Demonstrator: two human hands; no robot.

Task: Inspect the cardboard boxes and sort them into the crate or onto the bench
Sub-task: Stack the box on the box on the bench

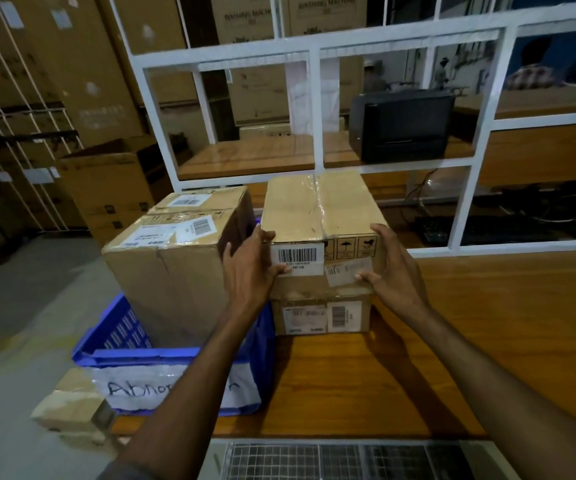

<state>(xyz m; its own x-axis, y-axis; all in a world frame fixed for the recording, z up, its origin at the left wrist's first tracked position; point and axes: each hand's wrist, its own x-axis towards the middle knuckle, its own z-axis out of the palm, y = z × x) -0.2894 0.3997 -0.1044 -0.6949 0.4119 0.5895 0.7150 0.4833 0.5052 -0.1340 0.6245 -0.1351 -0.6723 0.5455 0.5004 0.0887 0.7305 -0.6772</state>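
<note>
Here, both hands are clasping one cardboard box: the left hand (250, 268) is pressing its near left edge with the thumb lying over the barcode label, and the right hand (388, 268) is bracing the near right corner, thumb on a smaller sticker. The held box (321, 209) is sitting on a flatter box (321, 315) just beneath the hands, which is resting on the wooden bench (487, 341), so the two-sided hold is probably steadying it for a look at its front face (or for lifting it off). Its label is showing a barcode and what reads like "50/18"; beside it are handling pictograms. Just left of the left hand, a bigger box (172, 258) carrying shipping labels is standing in the blue crate (120, 344), whose taped paper sign is reading "Abnor…", the rest being hidden by the left forearm. Far beyond the hands, stacked cartons (286, 15) are printed "WASHING MACHINE".
</note>
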